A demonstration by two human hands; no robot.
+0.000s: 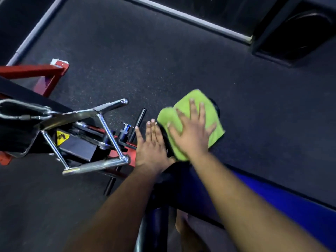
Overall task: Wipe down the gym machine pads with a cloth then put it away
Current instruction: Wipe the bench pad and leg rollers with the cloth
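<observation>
Wiping is what we judge ourselves to be in the middle of, not the putting away. Our right hand (190,131) lies flat with fingers spread wide on the green cloth (198,110), pressing it down over a dark pad (216,108) of the machine; only a sliver of that pad shows past the cloth's far edge, so we cannot tell how much of it is already clean. Our left hand (151,142) is open too, fingers straight and together, laid against the side of the same pad just beside the cloth, as if steadying it. It holds nothing.

Nearer to us a second padded surface (183,188) runs down between our forearms, dark and partly hidden, and we cannot tell from here whether it has been wiped. To the left stand the red frame (45,77) and a chrome handle (101,160) on a cable, both untouched by the cloth.

We reckon that the rest of this pad, possibly the nearer one, and then the storing of the cloth are all left to do. No place for keeping it is in view.
</observation>
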